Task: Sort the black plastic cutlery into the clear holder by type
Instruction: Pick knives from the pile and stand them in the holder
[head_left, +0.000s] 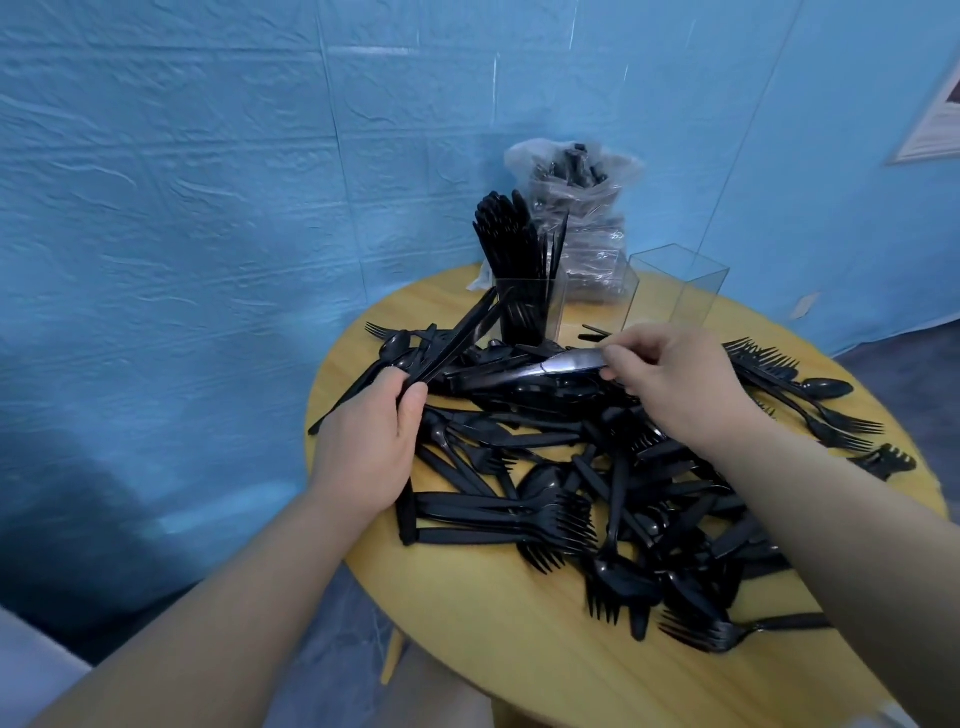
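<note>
A heap of black plastic forks, spoons and knives (597, 467) covers the round yellow table (493, 623). At the back stands the clear holder (675, 291); its left compartment (524, 312) is packed with upright black knives, and the other compartments look empty. My left hand (374, 436) grips a bundle of knives (457, 338) that points up toward the holder. My right hand (670, 379) pinches the end of a single knife (561, 366) lying across the top of the heap.
A clear plastic bag of more black cutlery (576, 208) stands behind the holder against the blue wall. Loose forks and a spoon (810, 395) lie at the table's right edge. The table's near rim is bare wood.
</note>
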